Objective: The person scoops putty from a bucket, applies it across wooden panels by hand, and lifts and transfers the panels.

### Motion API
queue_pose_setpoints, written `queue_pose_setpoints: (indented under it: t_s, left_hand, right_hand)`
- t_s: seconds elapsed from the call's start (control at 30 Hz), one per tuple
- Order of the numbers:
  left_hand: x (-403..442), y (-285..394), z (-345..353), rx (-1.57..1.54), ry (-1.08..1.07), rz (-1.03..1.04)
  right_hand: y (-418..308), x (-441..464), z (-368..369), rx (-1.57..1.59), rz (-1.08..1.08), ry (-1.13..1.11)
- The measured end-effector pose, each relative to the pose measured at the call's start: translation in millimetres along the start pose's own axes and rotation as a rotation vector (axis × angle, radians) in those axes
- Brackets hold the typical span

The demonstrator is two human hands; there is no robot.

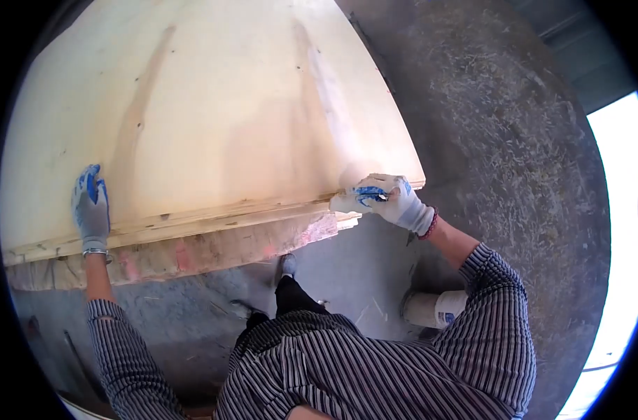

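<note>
My left hand (91,210), in a white glove with blue-coated fingers, lies flat near the front edge of the top plywood sheet (200,126), its fingers stretched out. At the sheet's front right corner, my right hand (401,203), gloved the same way, is closed around a small thin tool (382,197) with a shiny tip. Its exact kind is mostly hidden by the fingers. A pale patch beside those fingers covers part of the edge; I cannot tell whether it is wood or glove. Brown streaks and small dark knots mark the sheet.
More sheets and a rough, pink-stained wooden layer (193,255) lie beneath the top sheet. A white bucket-like container (431,308) is on the concrete floor (501,140) by my right side. Wood slivers litter the floor. My shoe (288,264) is close to the stack.
</note>
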State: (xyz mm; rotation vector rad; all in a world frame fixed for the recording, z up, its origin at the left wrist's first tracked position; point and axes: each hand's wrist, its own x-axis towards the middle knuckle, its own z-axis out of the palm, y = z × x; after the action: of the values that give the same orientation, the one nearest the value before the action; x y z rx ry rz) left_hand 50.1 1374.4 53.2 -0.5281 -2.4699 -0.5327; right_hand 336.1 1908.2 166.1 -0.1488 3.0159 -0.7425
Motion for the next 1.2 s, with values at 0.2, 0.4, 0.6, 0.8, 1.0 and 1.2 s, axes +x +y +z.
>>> queue_pose_setpoints:
  t_s: [0.2,0.4,0.6,0.8,1.0,1.2]
  left_hand:
    - [2.1,10.4,-5.4,-0.159,-0.062,-0.139]
    - [-15.8,-42.8,-1.1,-0.427,-0.102,-0.487]
    - [-83.5,-129.5,20.2,0.307,-0.197,-0.422]
    - [-68.3,-37.8,3.2,0.404,-0.061,-0.294]
    - [-63.1,-74.4,7.7,0.314,-0.060,-0.311]
    - [-67.3,-83.9,11.0,0.295,-0.051,-0.337]
  right_hand:
    - [-38.1,68.6,6.6,0.751,0.121,0.431]
    - [6.3,206.2,49.6,1.388,0.062,0.337]
    - [67.5,373.2,124.5,1.555,0.079,0.130]
    - [99.0,461.5,173.8,1.920,0.102,0.062]
    - [24.2,531.4,170.3,0.203,0.246,0.211]
    - [-6.1,449.2,167.7,0.214,-0.039,0.015]
